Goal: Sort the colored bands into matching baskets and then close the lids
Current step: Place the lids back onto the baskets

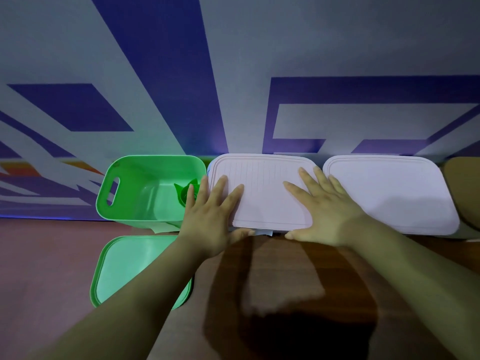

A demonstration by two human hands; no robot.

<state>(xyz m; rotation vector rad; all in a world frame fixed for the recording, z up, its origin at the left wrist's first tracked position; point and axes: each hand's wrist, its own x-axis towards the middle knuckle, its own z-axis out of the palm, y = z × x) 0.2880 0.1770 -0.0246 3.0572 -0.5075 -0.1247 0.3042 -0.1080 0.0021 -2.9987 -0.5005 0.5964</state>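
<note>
From the head view, both hands lay flat on a pale pink lid (pixel 265 193) in the middle of a row set against a wall (pixel 233 74) with purple stripes. The left hand (pixel 207 216) rested over the lid's left edge, fingers straight and spread, thumb tucked at the front edge; the right hand (pixel 327 209) rested on its right part, fingers likewise straight and spread, thumb along the front edge. Whatever sat under this lid was hidden.

Just left of it stood an open green basket (pixel 145 188) with a handle slot in its side; a green band (pixel 185 193) lay inside, against its right wall, partly behind the left hand's fingers. The green lid (pixel 130 268) lay flat on the table (pixel 52 255) in front of the basket, the left forearm crossing its right corner. To the right of the pink lid, just beside it, a second pale lid (pixel 389 193) lay in the same row.
</note>
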